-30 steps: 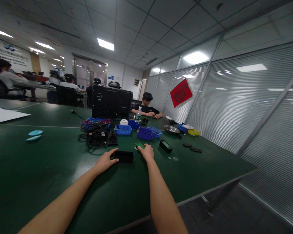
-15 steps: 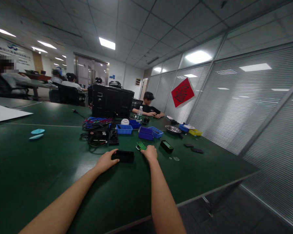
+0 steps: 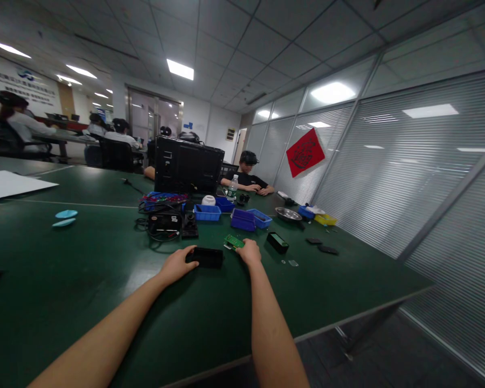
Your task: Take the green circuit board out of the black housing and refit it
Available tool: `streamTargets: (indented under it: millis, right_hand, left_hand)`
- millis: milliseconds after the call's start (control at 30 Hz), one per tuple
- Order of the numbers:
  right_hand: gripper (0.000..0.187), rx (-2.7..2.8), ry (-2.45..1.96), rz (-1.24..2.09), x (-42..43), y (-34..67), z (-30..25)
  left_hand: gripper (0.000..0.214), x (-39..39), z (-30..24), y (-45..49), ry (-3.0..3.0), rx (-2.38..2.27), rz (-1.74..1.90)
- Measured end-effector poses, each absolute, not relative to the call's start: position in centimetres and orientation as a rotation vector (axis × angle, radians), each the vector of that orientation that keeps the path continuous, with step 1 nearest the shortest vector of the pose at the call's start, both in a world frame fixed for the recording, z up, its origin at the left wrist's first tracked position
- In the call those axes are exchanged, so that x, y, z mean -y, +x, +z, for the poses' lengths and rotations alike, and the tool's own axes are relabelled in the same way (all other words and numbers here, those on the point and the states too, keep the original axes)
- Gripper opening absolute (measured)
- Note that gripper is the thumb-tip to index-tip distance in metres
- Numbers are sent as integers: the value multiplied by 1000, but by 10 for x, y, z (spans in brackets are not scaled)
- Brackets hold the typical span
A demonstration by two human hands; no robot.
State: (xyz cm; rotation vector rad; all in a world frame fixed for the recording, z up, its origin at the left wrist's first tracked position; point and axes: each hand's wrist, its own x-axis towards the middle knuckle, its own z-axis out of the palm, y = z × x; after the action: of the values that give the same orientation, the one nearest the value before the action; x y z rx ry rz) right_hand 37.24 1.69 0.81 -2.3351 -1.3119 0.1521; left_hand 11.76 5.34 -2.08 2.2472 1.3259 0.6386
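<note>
My left hand (image 3: 180,265) grips the left end of a black open-topped plastic case (image 3: 209,258) on the green table, thumb in front and fingers behind. My right hand (image 3: 250,252) pinches the right edge of a green circuit board (image 3: 233,241), just beyond and to the right of the case. A pale part shows under the board's left edge. To the right of that hand lies a second black case (image 3: 277,242) with a greenish face inside. Close by it are a small white ring (image 3: 283,262) and a clear piece (image 3: 293,263).
Blue bins (image 3: 243,220), a white ball (image 3: 208,200), a bottle (image 3: 232,188) and tangled cables with a black box (image 3: 164,223) stand beyond my hands. A metal bowl (image 3: 288,214) and flat black pieces (image 3: 327,250) lie right. A person (image 3: 248,175) sits across the table.
The circuit board in my right hand has tilted slightly and shows more of its green face. My left hand and the black case stay put; the whole view has shifted slightly.
</note>
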Motion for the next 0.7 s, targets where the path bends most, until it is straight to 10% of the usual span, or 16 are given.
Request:
streamTargets:
  millis: [467, 700]
  right_hand:
    - [48, 1322, -1269, 843, -14, 349, 23]
    - [45, 1524, -1398, 872, -5, 340, 29]
  left_hand:
    - [55, -50, -17, 118, 2236, -1271, 663]
    - [55, -51, -19, 119, 2253, -1280, 689]
